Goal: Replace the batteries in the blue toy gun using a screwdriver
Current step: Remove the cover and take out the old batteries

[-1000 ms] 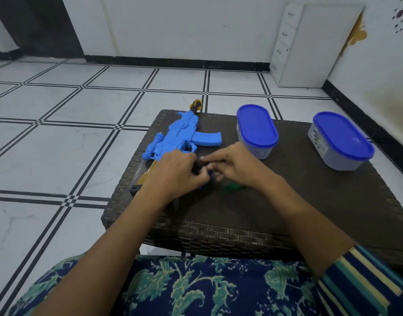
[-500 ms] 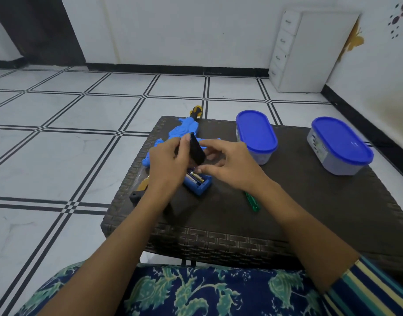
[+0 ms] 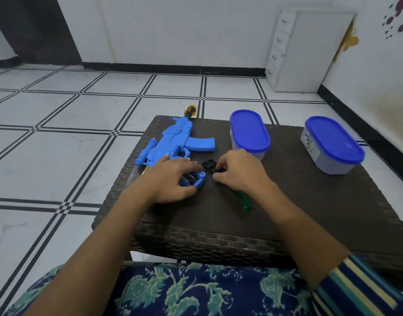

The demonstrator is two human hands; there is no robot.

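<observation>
The blue toy gun [image 3: 173, 142] lies on the left part of the dark woven table [image 3: 310, 213], muzzle pointing away. Its grip end [image 3: 199, 180] shows an open battery compartment with batteries inside. My left hand [image 3: 170, 179] lies over that grip, fingers across the top and thumb curled round its near side. Just to the right, my right hand [image 3: 239, 172] pinches the black battery cover [image 3: 208, 166], which sits low against the table. The green screwdriver [image 3: 245, 200] lies on the table, partly hidden under my right wrist.
Two grey containers with blue lids stand on the table, one [image 3: 249, 133] behind my right hand, the other [image 3: 332, 142] at the far right. A white drawer cabinet [image 3: 305, 51] stands against the back wall. Tiled floor surrounds the table.
The black cover, held up over the compartment half a second ago, has come down to the table on the right in my right hand. My left hand has dropped onto the gun's grip.
</observation>
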